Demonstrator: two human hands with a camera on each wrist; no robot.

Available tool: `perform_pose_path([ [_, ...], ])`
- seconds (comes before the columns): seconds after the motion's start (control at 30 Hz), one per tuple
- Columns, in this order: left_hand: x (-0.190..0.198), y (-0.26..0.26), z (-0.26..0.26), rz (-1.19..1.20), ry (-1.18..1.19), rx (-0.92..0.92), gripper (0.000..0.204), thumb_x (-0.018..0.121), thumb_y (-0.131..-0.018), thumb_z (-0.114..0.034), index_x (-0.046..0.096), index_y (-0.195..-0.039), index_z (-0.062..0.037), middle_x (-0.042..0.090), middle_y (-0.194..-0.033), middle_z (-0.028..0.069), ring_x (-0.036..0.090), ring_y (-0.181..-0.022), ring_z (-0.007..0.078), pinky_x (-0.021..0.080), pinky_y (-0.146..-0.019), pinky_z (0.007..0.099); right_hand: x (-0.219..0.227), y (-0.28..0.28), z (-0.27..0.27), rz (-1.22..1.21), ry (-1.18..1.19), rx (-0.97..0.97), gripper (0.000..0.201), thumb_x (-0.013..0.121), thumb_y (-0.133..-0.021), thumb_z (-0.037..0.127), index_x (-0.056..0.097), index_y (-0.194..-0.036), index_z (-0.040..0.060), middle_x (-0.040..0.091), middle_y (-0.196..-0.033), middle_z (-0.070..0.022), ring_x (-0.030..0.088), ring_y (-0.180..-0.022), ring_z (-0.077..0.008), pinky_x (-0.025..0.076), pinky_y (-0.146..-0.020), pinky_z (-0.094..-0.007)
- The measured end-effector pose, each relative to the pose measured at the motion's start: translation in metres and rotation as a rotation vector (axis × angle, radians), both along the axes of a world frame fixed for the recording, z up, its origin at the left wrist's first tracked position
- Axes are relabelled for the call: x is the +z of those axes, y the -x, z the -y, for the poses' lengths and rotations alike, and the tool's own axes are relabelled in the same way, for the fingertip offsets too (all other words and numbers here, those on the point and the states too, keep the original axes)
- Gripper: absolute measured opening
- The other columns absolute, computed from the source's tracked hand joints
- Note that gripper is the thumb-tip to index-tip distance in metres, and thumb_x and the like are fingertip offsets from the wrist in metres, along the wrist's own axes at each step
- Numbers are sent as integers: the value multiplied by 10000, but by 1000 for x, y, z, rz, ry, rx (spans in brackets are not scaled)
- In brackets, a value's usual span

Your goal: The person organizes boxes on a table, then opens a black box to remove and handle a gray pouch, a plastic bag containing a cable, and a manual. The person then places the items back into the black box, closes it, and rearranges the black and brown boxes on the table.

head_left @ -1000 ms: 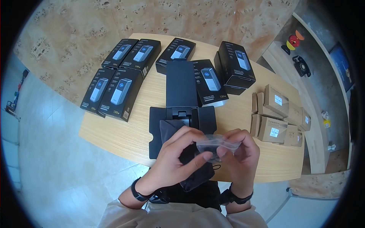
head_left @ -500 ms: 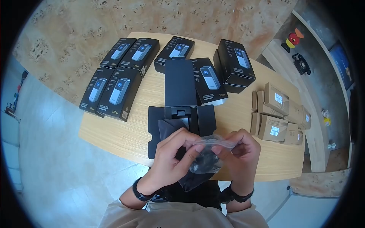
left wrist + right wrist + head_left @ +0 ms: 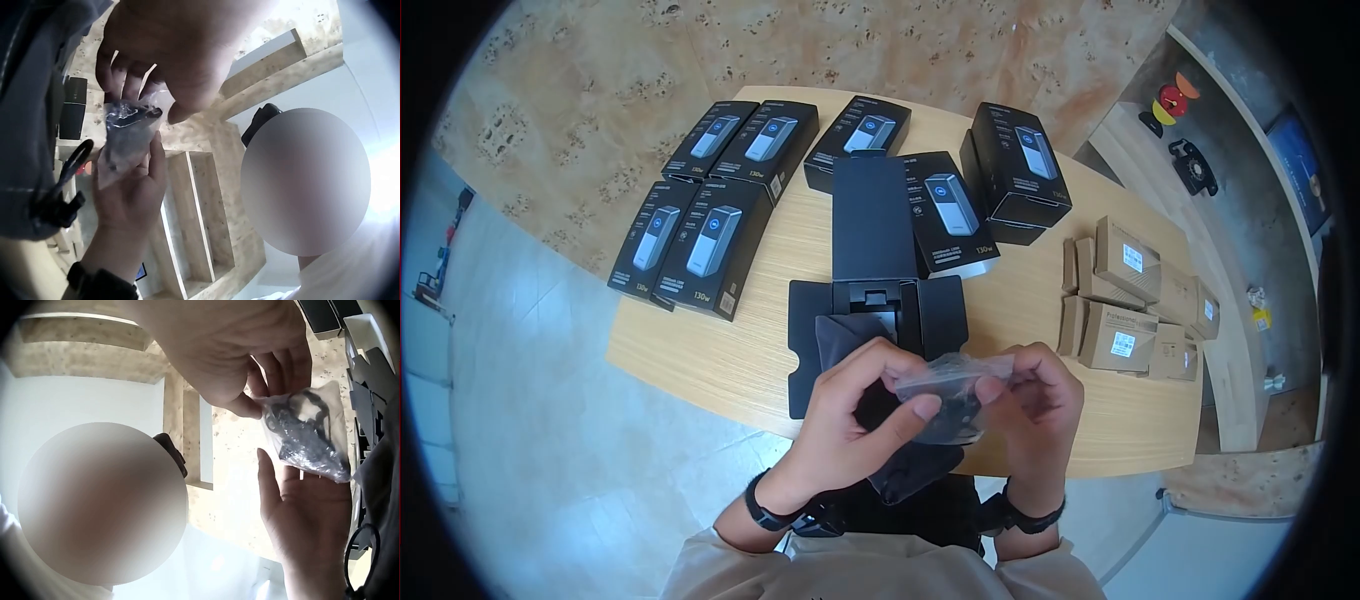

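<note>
The left hand (image 3: 840, 412), an opened black box (image 3: 873, 225) beyond its slightly parted fingers, loosely holds one end of a clear bag (image 3: 958, 412). The right hand (image 3: 1043, 405) pinches the other end, brown boxes (image 3: 1118, 335) on the counter (image 3: 720, 370) right of its fingers.

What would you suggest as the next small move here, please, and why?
I'd perhaps ease the top of the clear bag open: the left grip and right grip hold opposite sides near its upper edge, and dark contents sit inside.

Dark contents (image 3: 299, 440) (inside clear bag (image 3: 950, 374)) indistinct
</note>
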State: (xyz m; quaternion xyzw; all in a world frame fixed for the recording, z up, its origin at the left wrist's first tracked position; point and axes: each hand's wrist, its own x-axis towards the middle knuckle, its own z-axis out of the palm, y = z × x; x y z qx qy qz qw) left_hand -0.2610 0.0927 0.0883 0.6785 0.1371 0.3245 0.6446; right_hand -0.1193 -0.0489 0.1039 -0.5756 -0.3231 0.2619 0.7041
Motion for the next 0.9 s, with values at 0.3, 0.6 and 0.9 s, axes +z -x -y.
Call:
perform_pose_path([
  [0.3, -8, 3, -1, 90, -4, 68, 62, 769, -966, -30, 721, -988, 3, 686, -906, 64, 609, -813, 139, 480, -744, 270, 2, 4, -2, 17, 20, 2, 132, 755, -984, 37, 672, -1073, -14, 727, -1015, -81, 704, -977, -149, 554, -906, -288],
  [0.6, -7, 5, -2, 101, 20, 66, 71, 770, -965, -33, 707, -960, 0, 676, -895, 65, 606, -803, 141, 476, -742, 271, -1, 3, -4, 58, -33, -6, 97, 748, -975, 15, 678, -1040, -7, 719, -1012, -87, 675, -959, -153, 518, -901, -286],
  [0.9, -1, 9, -7, 92, -119, 34, 71, 771, -932, -13, 708, -964, -11, 687, -924, 85, 643, -822, 168, 493, -737, 284, 1, 3, -6, 135, -57, 23, 79, 737, -964, -11, 680, -1017, 2, 701, -996, -91, 650, -949, -158, 495, -861, -277],
])
